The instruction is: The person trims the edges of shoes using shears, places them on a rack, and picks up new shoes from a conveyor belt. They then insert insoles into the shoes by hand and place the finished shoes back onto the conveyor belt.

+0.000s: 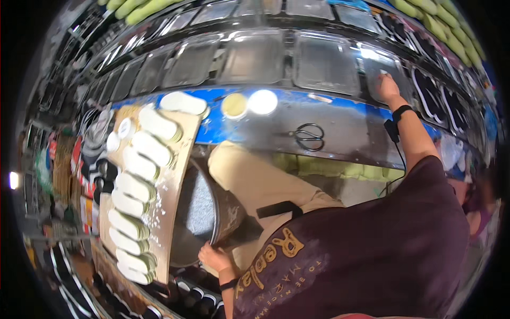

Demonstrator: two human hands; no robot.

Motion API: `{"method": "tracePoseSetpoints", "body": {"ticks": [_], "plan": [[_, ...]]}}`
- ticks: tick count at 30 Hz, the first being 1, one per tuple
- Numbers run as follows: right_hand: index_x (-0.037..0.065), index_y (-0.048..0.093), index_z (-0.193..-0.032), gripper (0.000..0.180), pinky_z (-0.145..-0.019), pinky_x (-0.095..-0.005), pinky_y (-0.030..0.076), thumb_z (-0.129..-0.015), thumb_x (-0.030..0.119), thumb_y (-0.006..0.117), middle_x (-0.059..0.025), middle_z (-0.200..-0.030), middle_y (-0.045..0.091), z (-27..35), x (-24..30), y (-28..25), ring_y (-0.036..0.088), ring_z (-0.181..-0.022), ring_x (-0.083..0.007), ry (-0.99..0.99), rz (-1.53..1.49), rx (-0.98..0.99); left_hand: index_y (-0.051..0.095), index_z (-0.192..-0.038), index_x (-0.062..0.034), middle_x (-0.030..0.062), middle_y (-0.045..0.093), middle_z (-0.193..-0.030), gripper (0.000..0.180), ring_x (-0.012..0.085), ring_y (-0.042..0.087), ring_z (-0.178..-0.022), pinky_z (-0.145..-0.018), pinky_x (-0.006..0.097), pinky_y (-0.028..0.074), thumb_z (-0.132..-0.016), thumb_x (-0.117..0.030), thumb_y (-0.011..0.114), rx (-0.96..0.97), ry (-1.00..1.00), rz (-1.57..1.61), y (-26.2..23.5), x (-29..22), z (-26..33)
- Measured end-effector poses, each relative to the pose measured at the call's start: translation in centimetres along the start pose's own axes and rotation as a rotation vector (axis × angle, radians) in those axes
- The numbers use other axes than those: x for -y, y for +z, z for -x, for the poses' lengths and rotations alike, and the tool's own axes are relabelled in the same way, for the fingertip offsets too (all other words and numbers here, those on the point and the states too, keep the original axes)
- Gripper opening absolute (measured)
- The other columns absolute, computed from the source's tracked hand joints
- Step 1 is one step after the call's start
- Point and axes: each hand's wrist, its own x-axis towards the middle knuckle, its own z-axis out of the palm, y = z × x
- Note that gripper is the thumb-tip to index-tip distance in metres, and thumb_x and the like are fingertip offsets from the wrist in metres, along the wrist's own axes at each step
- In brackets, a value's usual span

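- Your landmark is the pair of dark scissors (297,134), lying on the blue-and-metal counter (353,125) with its looped handles toward the right.
- Your right hand (386,86) is to the right of the scissors and farther from you, over a grey tray (370,74). Its fingers are drawn in narrow; you cannot tell whether they hold anything.
- That tray, right of the scissors and past the counter, is one in a row of trays (324,64) running across behind the scissors.
- Your left hand (215,257) is to the left of the scissors and nearer you, its fingers bent at the rim of a dark bin (227,212) and touching it. You cannot tell how firmly they grip.
- The bin stands left of the scissors and nearer you, with a pale grainy mass (201,204) inside.
- Farther left of the scissors, past the bin, is a wooden board (172,223) carrying a column of pale insole stacks (133,199); white crumbs (153,218) are scattered on it.
- Left of the scissors and slightly farther from you, a white disc (263,102) sits just beside a yellowish round tub (234,106).
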Motion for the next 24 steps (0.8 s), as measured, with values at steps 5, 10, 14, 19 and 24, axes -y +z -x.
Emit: {"method": "tracePoseSetpoints", "body": {"ticks": [5, 10, 14, 19, 24], "plan": [[0.007, 0.059, -0.119, 0.04, -0.096, -0.0412, 0.046, -0.079, 0.011, 0.064, -0.0204, -0.123, 0.055, 0.6, -11.9, 0.0, 0.057, -0.112, -0.0362, 0.232, 0.118, -0.041, 0.062, -0.097, -0.0034, 0.0163, 0.06, -0.093, 0.036, 0.0372, 0.053, -0.095, -0.087, 0.046, 0.039, -0.062, -0.004, 0.068, 0.093, -0.084, -0.036, -0.5, -0.4, -0.6], [0.01, 0.056, -0.126, 0.045, -0.101, -0.0443, 0.043, -0.081, 0.014, 0.061, -0.0182, -0.139, 0.044, 0.8, -18.6, -1.1, 0.052, -0.121, -0.0377, 0.415, 0.08, 0.013, 0.062, -0.096, 0.0003, 0.0183, 0.061, -0.094, 0.034, 0.039, 0.055, -0.095, -0.085, 0.047, 0.041, -0.064, -0.006, 0.07, 0.212, -0.105, -0.068, 0.0, 1.0, -1.1], [0.012, 0.051, -0.133, 0.053, -0.104, -0.0443, 0.042, -0.081, 0.014, 0.061, -0.0161, -0.149, 0.033, 0.2, -22.7, -2.0, 0.048, -0.125, -0.0393, 0.486, 0.139, -0.063, 0.062, -0.098, 0.0036, 0.0211, 0.063, -0.098, 0.035, 0.0405, 0.058, -0.097, -0.083, 0.048, 0.044, -0.065, -0.008, 0.072, 0.253, -0.166, -0.109, 0.1, 1.0, -1.6], [0.022, 0.048, -0.137, 0.053, -0.105, -0.0478, 0.04, -0.085, 0.019, 0.058, -0.0144, -0.153, 0.027, -1.6, -29.6, -2.6, 0.045, -0.128, -0.0397, 0.712, 0.212, -0.047, 0.063, -0.096, 0.0052, 0.0233, 0.065, -0.095, 0.03, 0.0436, 0.061, -0.092, -0.082, 0.049, 0.048, -0.069, -0.008, 0.07, 0.276, -0.214, -0.045, 0.8, 1.9, -2.0], [0.02, 0.054, -0.131, 0.039, -0.104, -0.0494, 0.04, -0.093, 0.023, 0.048, -0.0174, -0.141, 0.045, 0.1, -30.1, -1.4, 0.046, -0.128, -0.04, 0.642, 0.387, 0.164, 0.063, -0.096, 0.0057, 0.0255, 0.063, -0.096, 0.03, 0.0446, 0.059, -0.094, -0.083, 0.049, 0.047, -0.071, -0.01, 0.069, 0.277, -0.201, -0.102, -2.0, 0.2, -2.8]]}}
